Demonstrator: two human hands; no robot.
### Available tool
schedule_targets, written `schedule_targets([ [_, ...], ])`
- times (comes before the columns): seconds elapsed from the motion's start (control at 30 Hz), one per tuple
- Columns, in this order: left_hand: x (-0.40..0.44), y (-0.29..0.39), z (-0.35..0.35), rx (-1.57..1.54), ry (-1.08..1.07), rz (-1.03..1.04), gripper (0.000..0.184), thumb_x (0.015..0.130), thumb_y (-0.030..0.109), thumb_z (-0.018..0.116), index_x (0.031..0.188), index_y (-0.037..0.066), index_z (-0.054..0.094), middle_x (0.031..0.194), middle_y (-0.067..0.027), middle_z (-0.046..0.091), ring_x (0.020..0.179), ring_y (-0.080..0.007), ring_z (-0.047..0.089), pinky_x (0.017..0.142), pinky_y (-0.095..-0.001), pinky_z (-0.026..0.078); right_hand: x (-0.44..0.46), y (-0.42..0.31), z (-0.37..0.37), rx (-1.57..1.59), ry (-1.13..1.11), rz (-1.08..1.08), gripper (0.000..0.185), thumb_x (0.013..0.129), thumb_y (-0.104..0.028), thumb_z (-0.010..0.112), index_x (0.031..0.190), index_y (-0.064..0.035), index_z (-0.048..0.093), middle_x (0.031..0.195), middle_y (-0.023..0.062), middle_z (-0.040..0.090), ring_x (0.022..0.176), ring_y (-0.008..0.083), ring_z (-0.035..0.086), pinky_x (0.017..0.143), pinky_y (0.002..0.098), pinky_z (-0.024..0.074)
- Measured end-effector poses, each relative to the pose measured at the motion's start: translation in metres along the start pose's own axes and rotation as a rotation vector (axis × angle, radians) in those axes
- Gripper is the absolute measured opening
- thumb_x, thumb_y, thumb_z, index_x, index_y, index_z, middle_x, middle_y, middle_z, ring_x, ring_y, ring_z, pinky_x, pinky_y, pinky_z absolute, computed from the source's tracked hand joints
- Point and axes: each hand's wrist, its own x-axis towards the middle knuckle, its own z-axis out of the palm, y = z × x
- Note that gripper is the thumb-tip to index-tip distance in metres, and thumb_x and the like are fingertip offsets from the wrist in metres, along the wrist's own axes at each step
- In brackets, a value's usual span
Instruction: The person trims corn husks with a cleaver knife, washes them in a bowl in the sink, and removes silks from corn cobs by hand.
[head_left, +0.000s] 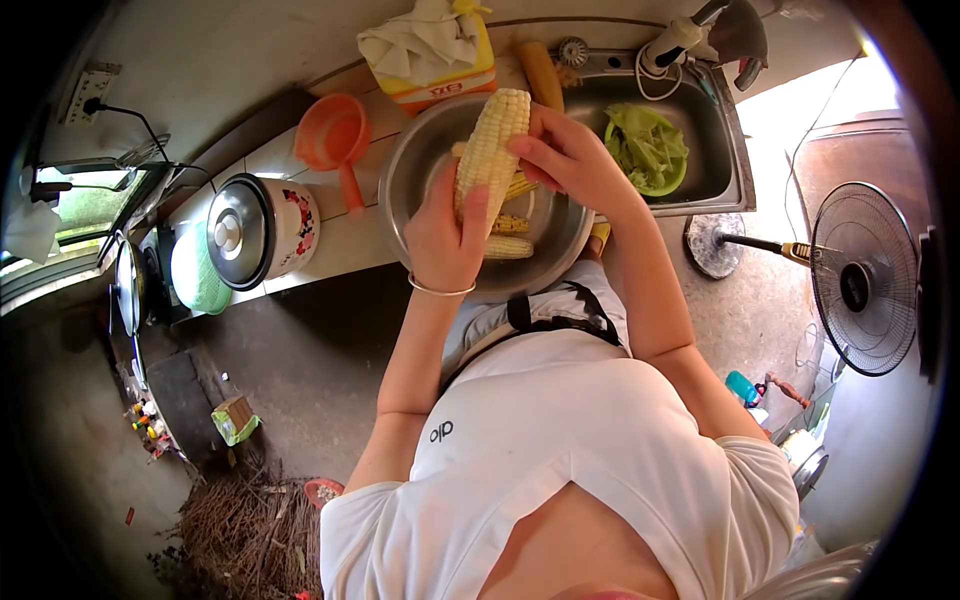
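A peeled, pale yellow corn cob (494,135) is held upright-tilted above a large metal basin (397,185). My left hand (447,235), with a bracelet at the wrist, wraps around its lower part. At the cob's upper side is my right hand (575,155), its thumb against the kernels and its other fingers curled. Whether a small thing sits between those fingers cannot be made out. Inside the basin lie several more cobs, among them a pale corn cob (508,247) and a yellower corn cob (512,223), partly hidden by my hands.
Right of the basin, a steel sink (712,165) holds a green basket of leaves (645,150). An orange dipper (333,135), a lidded pot (262,232) and a yellow box with a cloth (435,65) stand on the counter. A fan (862,285) is at the right.
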Motion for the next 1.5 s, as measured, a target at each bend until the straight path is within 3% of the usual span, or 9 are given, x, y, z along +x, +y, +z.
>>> schedule_targets([
  [0.1,-0.001,0.005,-0.005,0.029,-0.019,0.017,0.041,0.088,0.029,0.056,0.117,0.0,0.05,0.091,-0.0198,0.062,0.071,-0.0355,0.062,0.061,-0.0379,0.05,-0.006,-0.001,-0.003,0.282,-0.12,-0.046,0.034,0.085,-0.033,0.065,0.077,-0.0041,0.05,0.066,0.0008,0.057,0.052,0.0065,0.045,0.047,0.0219,0.0362],
  [0.33,-0.002,0.023,-0.009,0.397,0.066,0.197,0.044,0.085,0.028,0.06,0.118,0.002,0.05,0.093,-0.0174,0.062,0.073,-0.0338,0.063,0.06,-0.0378,0.05,-0.009,-0.01,0.015,0.01,0.162,-0.104,0.025,0.091,-0.027,0.058,0.087,-0.0028,0.053,0.068,0.0009,0.057,0.053,0.0054,0.048,0.049,0.0208,0.039],
  [0.4,-0.003,0.022,-0.012,0.417,0.066,0.209,0.044,0.084,0.028,0.061,0.118,0.002,0.05,0.093,-0.0165,0.062,0.073,-0.034,0.063,0.06,-0.038,0.051,-0.009,-0.004,0.004,0.122,-0.022,-0.033,0.028,0.091,-0.029,0.057,0.093,-0.0016,0.055,0.068,0.0012,0.056,0.055,0.0051,0.049,0.05,0.0208,0.0398],
  [0.63,-0.008,0.024,-0.014,0.36,0.043,0.211,0.045,0.083,0.031,0.062,0.117,0.004,0.05,0.09,-0.0141,0.062,0.073,-0.033,0.062,0.058,-0.0371,0.05,-0.02,-0.009,0.005,0.347,-0.065,-0.059,0.033,0.094,-0.034,0.051,0.092,-0.0017,0.056,0.064,0.0001,0.053,0.052,0.0054,0.044,0.048,0.0221,0.0369],
  [0.7,-0.009,0.029,-0.015,0.393,0.05,0.23,0.045,0.083,0.031,0.062,0.117,0.004,0.05,0.09,-0.014,0.062,0.073,-0.0325,0.062,0.057,-0.0369,0.05,-0.02,-0.016,0.012,-0.076,0.093,0.01,0.035,0.095,-0.035,0.047,0.092,-0.0018,0.056,0.063,0.0,0.053,0.051,0.0061,0.045,0.048,0.0216,0.0374],
  [0.9,-0.009,0.027,-0.022,0.324,0.029,0.162,0.042,0.087,0.031,0.058,0.118,0.004,0.051,0.095,-0.0145,0.063,0.078,-0.0341,0.063,0.063,-0.0375,0.05,-0.017,0.003,0.006,0.283,-0.06,-0.07,0.037,0.092,-0.039,0.051,0.092,-0.0019,0.057,0.06,-0.0011,0.05,0.051,0.0059,0.043,0.048,0.022,0.0352],
  [1.13,-0.009,0.029,-0.022,0.445,0.051,0.229,0.043,0.084,0.029,0.061,0.118,0.005,0.05,0.087,-0.0124,0.061,0.071,-0.0308,0.062,0.055,-0.0359,0.05,-0.013,0.001,0.016,-0.059,0.115,-0.106,0.035,0.093,-0.036,0.052,0.084,-0.0024,0.053,0.061,-0.0011,0.051,0.054,0.0052,0.044,0.049,0.0207,0.0363],
  [1.33,-0.01,0.023,-0.022,0.327,0.042,0.198,0.041,0.086,0.029,0.059,0.118,0.005,0.05,0.089,-0.013,0.061,0.071,-0.0314,0.062,0.055,-0.0355,0.05,-0.017,-0.001,0.009,0.39,-0.11,-0.076,0.038,0.087,-0.039,0.06,0.085,-0.0023,0.054,0.059,-0.002,0.048,0.054,0.0059,0.042,0.049,0.0224,0.0354],
  [1.5,-0.009,0.033,-0.02,0.417,0.032,0.179,0.04,0.086,0.028,0.059,0.117,0.004,0.051,0.09,-0.0145,0.062,0.071,-0.033,0.062,0.057,-0.0361,0.05,-0.016,-0.004,0.02,-0.201,0.175,-0.175,0.034,0.088,-0.035,0.061,0.081,-0.0029,0.05,0.061,-0.0006,0.053,0.051,0.0061,0.046,0.046,0.0231,0.0365],
])
